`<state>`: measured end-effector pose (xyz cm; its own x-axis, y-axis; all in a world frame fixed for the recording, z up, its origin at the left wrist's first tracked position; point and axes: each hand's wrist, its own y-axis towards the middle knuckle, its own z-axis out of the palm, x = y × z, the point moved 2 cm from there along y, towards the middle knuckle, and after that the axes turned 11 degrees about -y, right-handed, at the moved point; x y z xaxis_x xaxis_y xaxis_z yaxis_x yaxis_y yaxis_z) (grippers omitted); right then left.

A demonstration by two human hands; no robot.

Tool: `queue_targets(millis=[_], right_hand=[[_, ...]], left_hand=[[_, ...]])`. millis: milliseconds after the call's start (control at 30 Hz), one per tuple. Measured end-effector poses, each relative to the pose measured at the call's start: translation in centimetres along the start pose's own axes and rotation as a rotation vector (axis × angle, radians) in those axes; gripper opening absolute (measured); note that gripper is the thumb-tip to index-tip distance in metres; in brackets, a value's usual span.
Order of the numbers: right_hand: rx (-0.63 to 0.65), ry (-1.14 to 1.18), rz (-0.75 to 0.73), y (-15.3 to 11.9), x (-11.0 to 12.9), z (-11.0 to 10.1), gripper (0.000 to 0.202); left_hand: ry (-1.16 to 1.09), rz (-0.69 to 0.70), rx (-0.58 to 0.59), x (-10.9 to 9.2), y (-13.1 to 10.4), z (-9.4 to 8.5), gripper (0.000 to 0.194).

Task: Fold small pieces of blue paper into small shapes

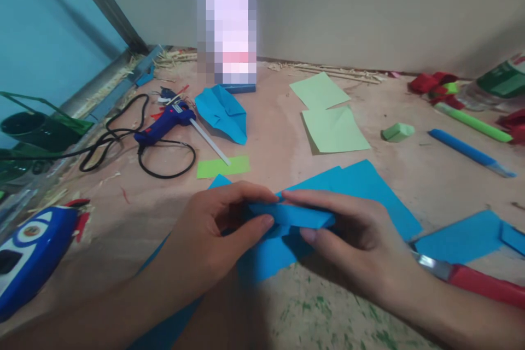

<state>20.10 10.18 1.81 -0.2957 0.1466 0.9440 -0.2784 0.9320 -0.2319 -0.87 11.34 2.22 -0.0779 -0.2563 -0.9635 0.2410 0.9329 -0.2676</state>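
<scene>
Via the head cam I've got both hands on the folded blue paper (301, 215), around the middle of the view, w/ more blue paper (377, 194) lying beneath and behind it. My L hand (217, 229) pinches its left part, thumb on the near face, fingers curled over the far side; my R hand (359, 232) pinches the right part, thumb at the lower edge, index along the top. Index tips nearly meet mid-length; can't tell if they touch. Handling, my est.: v. light, prob. thin and springy, a bit stiffer where layers stack, not esp. slippery, but easy to crease or tear. Best hold IMO: flat finger pads near the ends, on the doubled edges, w/ min. pressure so the fold doesn't get crushed. Well apart, off to the left, lies the glue gun (164, 123), its white stick (211, 140) reaching over a green strip (213, 168); a red-handled tool (484, 281) is near my R hand.
</scene>
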Motion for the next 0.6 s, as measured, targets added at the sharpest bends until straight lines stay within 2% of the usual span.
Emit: queue_targets(millis=[67, 100, 233, 467, 600], right_hand=[[0.03, -0.003, -0.032, 0.0, 0.23, -0.07, 0.049], [0.039, 0.001, -0.033, 0.03, 0.26, -0.06, 0.05], [0.003, -0.036, 0.007, 0.19, -0.22, 0.12, 0.018], [-0.007, -0.103, 0.026, 0.29, -0.43, 0.12, 0.021], [-0.018, -0.121, 0.032, 0.41, 0.11, 0.04, 0.022]], left_hand=[[0.038, 0.022, -0.004, -0.11, -0.03, -0.1, 0.02], [0.07, 0.04, -0.007, -0.2, -0.06, -0.14, 0.019], [0.227, 0.12, -0.035, -0.64, -0.3, -0.24, 0.016], [0.319, 0.119, 0.018, -0.75, -0.21, -0.18, 0.012], [0.324, 0.108, 0.039, -0.73, 0.08, -0.25, 0.018]])
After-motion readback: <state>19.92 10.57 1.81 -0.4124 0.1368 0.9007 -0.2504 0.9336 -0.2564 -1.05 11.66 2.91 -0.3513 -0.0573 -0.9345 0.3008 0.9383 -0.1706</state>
